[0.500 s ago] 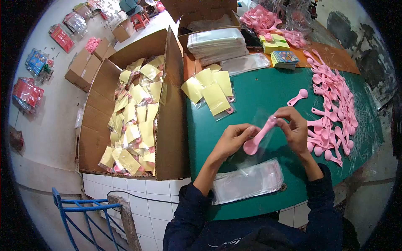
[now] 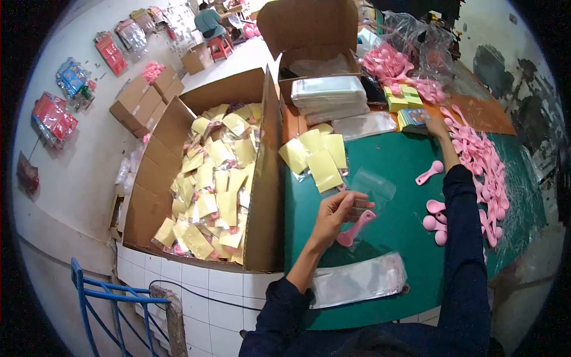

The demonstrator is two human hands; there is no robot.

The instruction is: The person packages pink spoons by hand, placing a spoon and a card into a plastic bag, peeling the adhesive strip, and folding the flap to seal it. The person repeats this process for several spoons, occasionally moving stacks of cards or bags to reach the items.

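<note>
Head view: the left hand (image 2: 339, 215) has its grip closed on a clear bag (image 2: 375, 185) and pink spoon (image 2: 355, 228) near the green surface (image 2: 398, 157)'s 6 o'clock edge, best pinched firmly at the bag's mouth, while the right hand (image 2: 437, 127) touches the card stacks (image 2: 412, 119) at 1 o'clock, its grip unreadable.

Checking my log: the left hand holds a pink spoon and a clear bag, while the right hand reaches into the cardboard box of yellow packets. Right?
Not quite. In the head view the right hand is stretched far forward to the stack of printed cards, not into the cardboard box. The left hand does hold the pink spoon and clear bag.
</note>
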